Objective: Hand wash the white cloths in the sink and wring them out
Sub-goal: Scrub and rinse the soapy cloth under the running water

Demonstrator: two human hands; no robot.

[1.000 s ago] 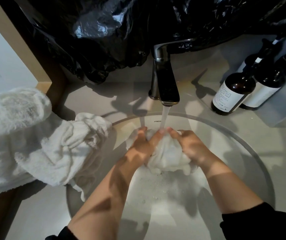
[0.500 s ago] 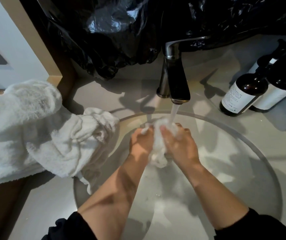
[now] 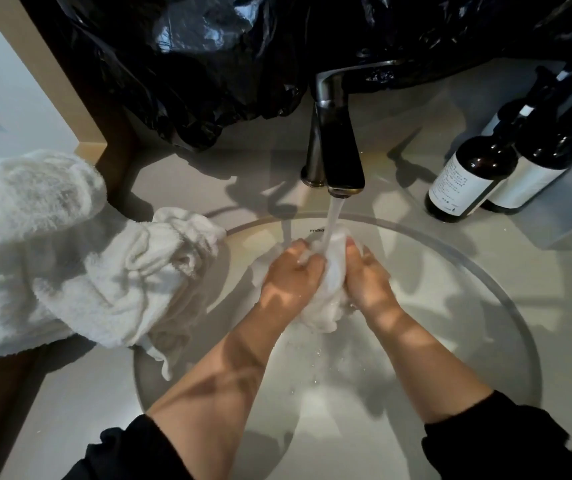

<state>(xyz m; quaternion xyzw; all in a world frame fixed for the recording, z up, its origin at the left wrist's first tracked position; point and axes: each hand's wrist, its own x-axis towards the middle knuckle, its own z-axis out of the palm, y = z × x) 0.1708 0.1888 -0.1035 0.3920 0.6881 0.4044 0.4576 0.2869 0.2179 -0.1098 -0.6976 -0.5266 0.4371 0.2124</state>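
A wet white cloth (image 3: 326, 306) is bunched above the sink (image 3: 485, 271) under the running tap (image 3: 341, 157), with the left hand (image 3: 289, 278) and right hand (image 3: 367, 278) each closing its grip round it, and more white towels (image 3: 70, 254) heaped on the worktop (image 3: 243, 188) to the left.

A big black plastic bag (image 3: 208, 81) hangs at the back, all shiny and crinkled. Its bottom edge comes down close to the grey countertop (image 3: 225, 188). In front of it stands a dark metal tap (image 3: 341, 157), and water is running out of its spout. On the right stand two dark brown bottles, the front bottle (image 3: 468, 178) and the back bottle (image 3: 537, 168), touching side by side. Both have white labels and look tilted. On the left are a dark wooden post (image 3: 80, 81) and a pale wall (image 3: 0, 81).
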